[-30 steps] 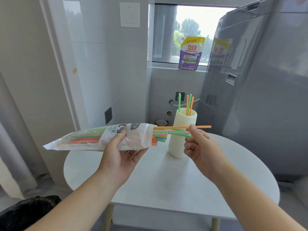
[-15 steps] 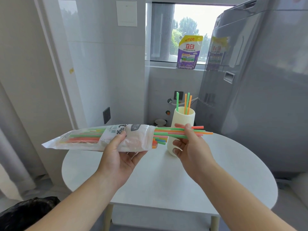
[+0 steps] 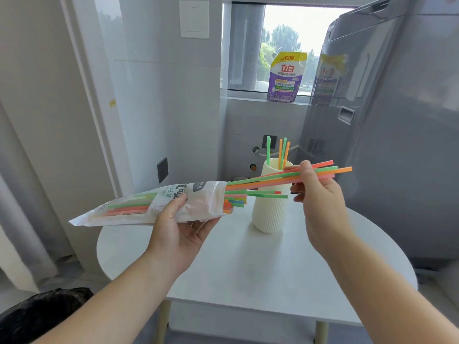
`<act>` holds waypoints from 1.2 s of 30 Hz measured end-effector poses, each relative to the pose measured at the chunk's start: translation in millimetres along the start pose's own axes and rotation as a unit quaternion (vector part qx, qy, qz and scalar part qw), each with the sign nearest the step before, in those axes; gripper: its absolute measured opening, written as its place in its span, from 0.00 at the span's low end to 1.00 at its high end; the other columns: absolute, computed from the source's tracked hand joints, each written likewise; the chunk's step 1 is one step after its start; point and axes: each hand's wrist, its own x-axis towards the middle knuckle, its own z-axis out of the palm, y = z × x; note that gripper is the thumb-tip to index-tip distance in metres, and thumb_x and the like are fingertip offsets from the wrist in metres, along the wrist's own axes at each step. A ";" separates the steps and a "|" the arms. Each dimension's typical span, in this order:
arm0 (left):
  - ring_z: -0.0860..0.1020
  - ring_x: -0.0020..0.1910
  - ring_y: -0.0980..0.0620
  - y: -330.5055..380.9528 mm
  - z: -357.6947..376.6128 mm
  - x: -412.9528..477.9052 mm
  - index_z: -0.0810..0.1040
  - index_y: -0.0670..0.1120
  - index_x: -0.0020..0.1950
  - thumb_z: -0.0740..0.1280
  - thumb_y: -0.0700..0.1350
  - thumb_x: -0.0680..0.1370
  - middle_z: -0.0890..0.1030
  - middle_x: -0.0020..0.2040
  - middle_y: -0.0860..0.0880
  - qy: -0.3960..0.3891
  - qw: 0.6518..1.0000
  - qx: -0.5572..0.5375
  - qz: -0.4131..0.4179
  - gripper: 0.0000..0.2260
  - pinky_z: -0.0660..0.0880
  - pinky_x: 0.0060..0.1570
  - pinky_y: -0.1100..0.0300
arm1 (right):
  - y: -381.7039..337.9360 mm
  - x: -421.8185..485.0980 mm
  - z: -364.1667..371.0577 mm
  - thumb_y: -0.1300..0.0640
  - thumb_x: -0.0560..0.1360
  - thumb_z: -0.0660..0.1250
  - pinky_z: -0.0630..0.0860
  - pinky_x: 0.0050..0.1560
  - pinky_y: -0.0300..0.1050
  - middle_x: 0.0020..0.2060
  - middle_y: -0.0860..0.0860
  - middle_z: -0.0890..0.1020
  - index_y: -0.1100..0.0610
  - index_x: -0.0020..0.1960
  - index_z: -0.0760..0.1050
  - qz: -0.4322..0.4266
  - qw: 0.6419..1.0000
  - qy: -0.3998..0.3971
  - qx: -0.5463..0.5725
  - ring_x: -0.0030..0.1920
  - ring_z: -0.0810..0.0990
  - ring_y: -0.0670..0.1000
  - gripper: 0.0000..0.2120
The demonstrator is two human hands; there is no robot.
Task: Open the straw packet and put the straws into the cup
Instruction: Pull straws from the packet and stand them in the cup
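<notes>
The straw packet [image 3: 159, 203] is held in the air above the left part of the bench [image 3: 248, 264], lying nearly level with its torn mouth pointing right and its sealed end pointing left. The left hand [image 3: 182, 228] cradles it from below, palm up, thumb pressed on the top of the packet and fingers curled under it. A bunch of straws [image 3: 278, 178], green, orange and pink, sticks far out of the mouth toward the right, passing in front of the top of the cup [image 3: 269, 207]; shorter ends of other straws show just at the mouth. The right hand [image 3: 315, 192] pinches this bunch between thumb and forefinger close to its far end, the other fingers loosely curled below. The cup is cream and ribbed, stands upright on the far side of the bench, and has four straws [image 3: 279, 152] standing in it. The bench is round and white on pale legs. Behind it are grey tiled walls, a window with a purple pouch [image 3: 285, 78] on its sill, and a tall grey appliance [image 3: 397, 120] to the right. A black bag [image 3: 42, 311] lies at the lower left.
</notes>
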 end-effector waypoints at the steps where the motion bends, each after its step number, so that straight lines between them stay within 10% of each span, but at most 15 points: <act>1: 0.85 0.59 0.37 0.3 -0.3 0.4 0.77 0.44 0.71 0.68 0.48 0.82 0.86 0.61 0.38 0.000 1.000 -0.003 0.000 0.18 0.86 0.41 0.48 | -2.6 2.6 -1.9 0.47 0.82 0.62 0.74 0.40 0.43 0.31 0.42 0.82 0.50 0.40 0.85 0.002 1.000 -0.004 0.022 0.33 0.78 0.42 0.18; 14: 0.87 0.53 0.40 9.3 -10.9 10.4 0.78 0.42 0.70 0.68 0.47 0.82 0.88 0.55 0.39 0.026 0.999 -0.019 0.023 0.18 0.85 0.40 0.49 | -45.1 36.4 -50.3 0.52 0.83 0.63 0.84 0.40 0.45 0.33 0.50 0.87 0.60 0.46 0.78 0.008 0.995 0.067 0.076 0.41 0.88 0.53 0.13; 36: 0.85 0.60 0.38 -33.9 11.8 22.4 0.77 0.43 0.71 0.69 0.46 0.81 0.86 0.61 0.39 0.004 0.999 0.002 -0.036 0.19 0.85 0.40 0.48 | -79.9 78.0 -60.0 0.46 0.82 0.64 0.84 0.37 0.41 0.34 0.47 0.86 0.50 0.42 0.80 -0.127 0.970 0.097 -0.186 0.32 0.87 0.47 0.14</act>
